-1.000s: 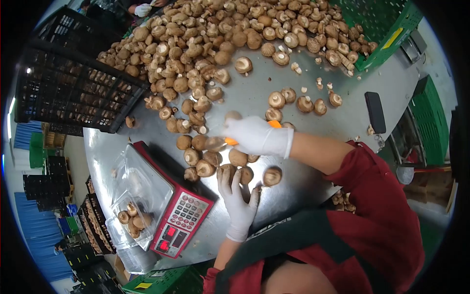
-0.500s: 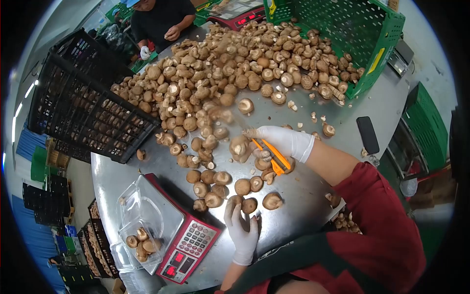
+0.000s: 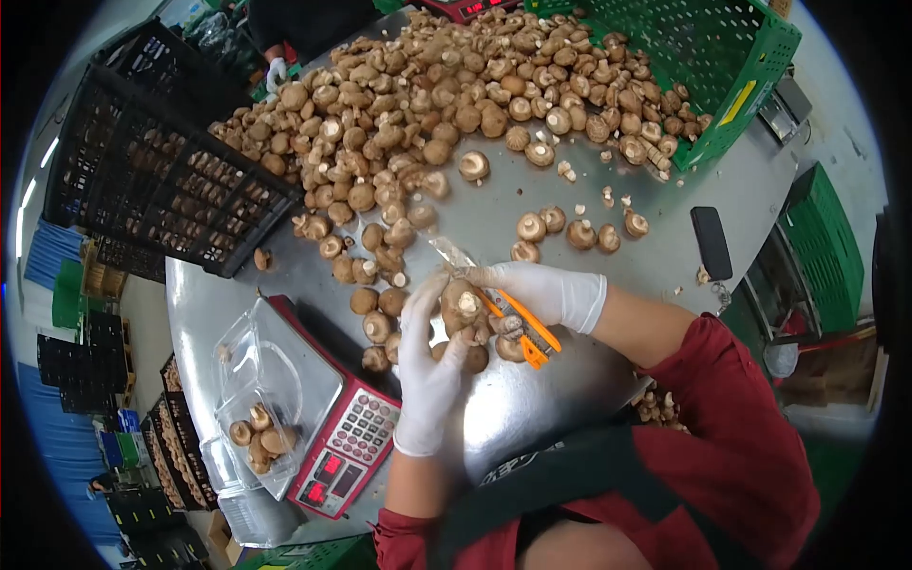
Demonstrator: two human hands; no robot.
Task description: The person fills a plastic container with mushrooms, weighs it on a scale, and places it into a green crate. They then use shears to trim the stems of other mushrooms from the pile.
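Note:
My left hand (image 3: pixel 425 366), in a white glove, is closed around a brown mushroom (image 3: pixel 465 302), its pale stem facing up. My right hand (image 3: pixel 541 290), also gloved, grips an orange utility knife (image 3: pixel 521 328) whose blade (image 3: pixel 450 252) points away to the upper left. The two hands meet at the mushroom. Below and between them lie more mushrooms, partly hidden by the fingers. Left of my left hand is a small cluster of mushrooms (image 3: pixel 377 328) on the metal table (image 3: pixel 589 380).
A large mushroom heap (image 3: pixel 399 104) spreads between a black crate (image 3: pixel 180 161) and a green crate (image 3: pixel 755 71). At left, a red scale (image 3: pixel 347 432) bears a clear tray (image 3: pixel 237 408) with several mushrooms. A phone (image 3: pixel 711 243) lies at right. Across the table stands a person (image 3: pixel 309 24).
My left hand has risen from the mushrooms near the table's front and come up to the mushroom beside my right hand. The view has tilted slightly downward. The knife stays in my right hand.

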